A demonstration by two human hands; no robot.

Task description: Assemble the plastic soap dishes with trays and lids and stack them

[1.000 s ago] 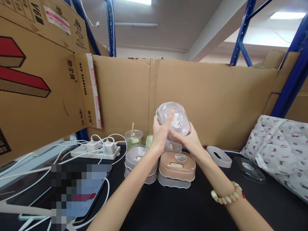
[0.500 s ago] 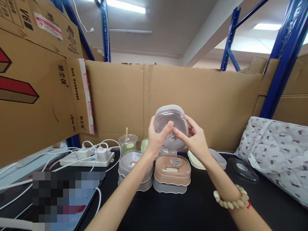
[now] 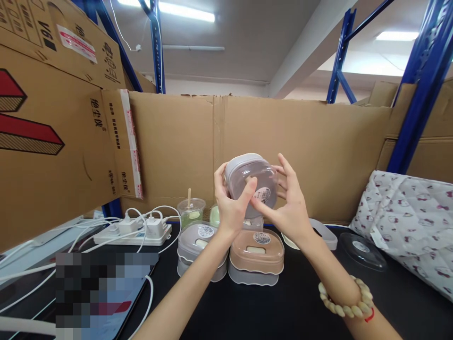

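A rounded grey plastic box (image 3: 244, 163) with a clear lid is tilted up in front of me; a round printed sticker shows on the lid. My left hand (image 3: 230, 205) grips its left side, thumb across the lid and fingers round the back. At the right side, my right hand (image 3: 292, 205) has its fingers spread, with the thumb at the lid. Below stand a brown-topped box (image 3: 271, 252) and a grey-topped box (image 3: 191, 231), each over a grey lower part with a wavy edge.
Behind are a clear cup (image 3: 191, 215) with a stick and a pale green item (image 3: 214, 216). A grey lid-like ring (image 3: 329, 236) and a clear lid (image 3: 368, 252) lie right, beside a quilted bag (image 3: 406, 217). Left are a power strip (image 3: 134, 233), cables and a blurred screen (image 3: 106, 293).
The held box has turned, with its sticker now further right and more of its grey side showing. My right fingers have loosened and spread away from the box.
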